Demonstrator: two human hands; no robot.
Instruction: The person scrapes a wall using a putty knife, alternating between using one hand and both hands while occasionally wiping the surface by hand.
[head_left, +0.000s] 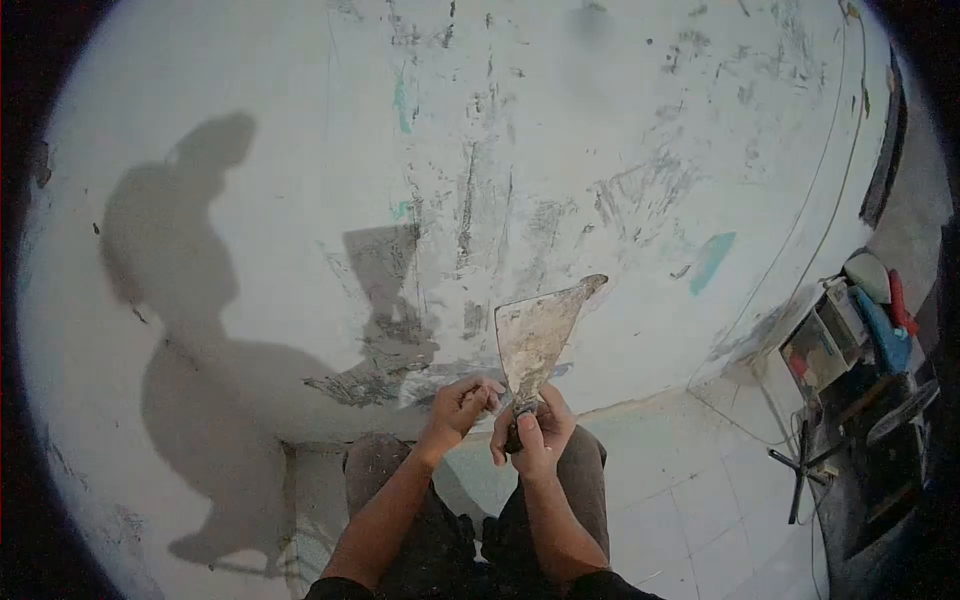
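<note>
My right hand [537,432] is wrapped round the handle of a wide putty knife [538,335], its stained blade pointing up in front of the wall. A dab of something dark sits at the blade's upper right corner. My left hand [462,412] is just left of the handle, fingers curled together; what they hold, if anything, is too small to make out. Behind both hands stands a white wall [300,130] with grey scuffs, bare patches and green marks.
My knees [375,470] are bent below my hands, over a pale tiled floor [690,500]. At the right are a container [815,350] with things in it, blue and red items, a black stand [797,468] and a cable. My shadow falls on the wall at left.
</note>
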